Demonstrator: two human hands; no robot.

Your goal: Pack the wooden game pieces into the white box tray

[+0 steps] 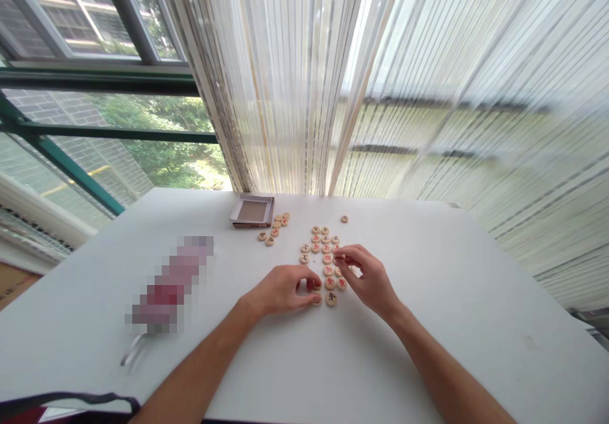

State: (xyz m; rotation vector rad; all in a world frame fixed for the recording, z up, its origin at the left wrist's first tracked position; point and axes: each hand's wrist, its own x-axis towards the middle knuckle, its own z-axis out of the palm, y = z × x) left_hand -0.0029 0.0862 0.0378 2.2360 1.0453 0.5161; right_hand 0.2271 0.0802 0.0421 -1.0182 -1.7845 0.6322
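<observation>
Several round wooden chess discs (325,248) with red and black characters lie in rows near the middle of a white table (428,297). My left hand (285,289) rests palm down beside them, its fingertips pinching a disc at the bottom left of the rows. My right hand (366,275) hovers over the right side of the rows, thumb and forefinger pinched on a disc. A smaller cluster of discs (275,228) lies farther back on the left, and one lone disc (344,219) sits at the back.
A small open cardboard box (252,211) sits at the table's far edge, against striped sheer curtains (380,94). A blurred pinkish object (169,284) lies on the left. A dark strap (71,401) crosses the near left corner. Windows are beyond.
</observation>
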